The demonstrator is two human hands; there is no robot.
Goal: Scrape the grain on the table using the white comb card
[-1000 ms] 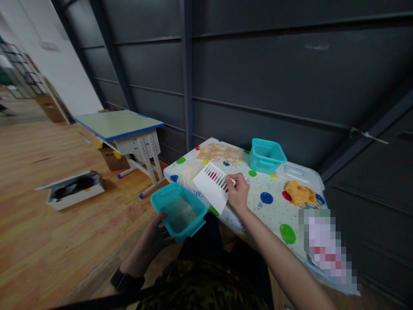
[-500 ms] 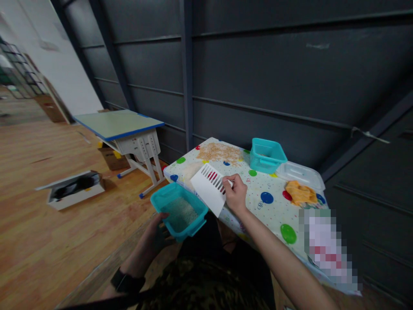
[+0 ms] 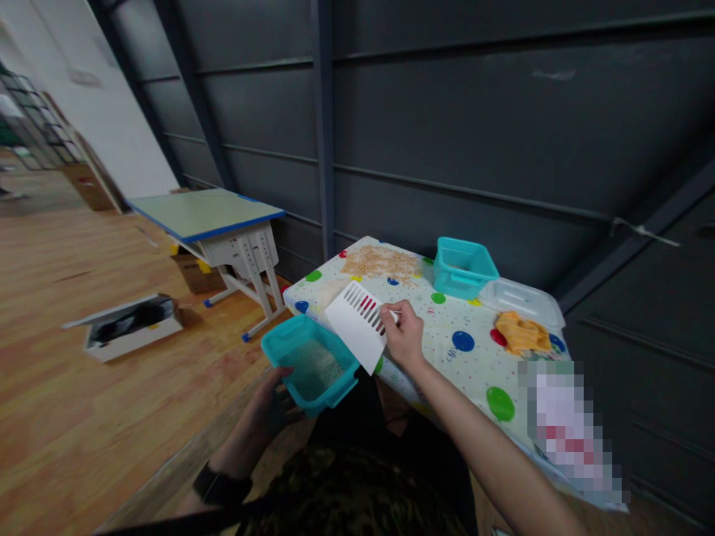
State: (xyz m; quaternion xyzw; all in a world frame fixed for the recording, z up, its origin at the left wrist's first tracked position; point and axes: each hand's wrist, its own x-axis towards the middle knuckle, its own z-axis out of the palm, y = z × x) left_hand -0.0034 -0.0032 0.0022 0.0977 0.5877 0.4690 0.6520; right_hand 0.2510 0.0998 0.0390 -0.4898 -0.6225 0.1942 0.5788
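Observation:
My left hand (image 3: 273,406) grips a teal plastic container (image 3: 279,344) by its near left side, holding it just off the table's front edge. White rice-like grains (image 3: 318,365) cover part of its bottom. In my right hand (image 3: 405,335) is a white slotted scraper (image 3: 351,327), its flat blade pointing toward the container's right rim. A small pile of pale grains (image 3: 334,292) lies on the tablecloth behind the blade. Farther back, tan grains or beans (image 3: 380,262) are spread over the cloth.
A second teal container (image 3: 463,268) stands at the table's back, beside a clear lid (image 3: 525,301) and a crumpled orange cloth (image 3: 520,333). A pixelated bag-like item (image 3: 575,432) lies at the right edge. A desk (image 3: 206,212) and an open white box (image 3: 134,327) are to the left.
My right hand has shifted the scraper slightly left. My left hand and the container stay about where they were.

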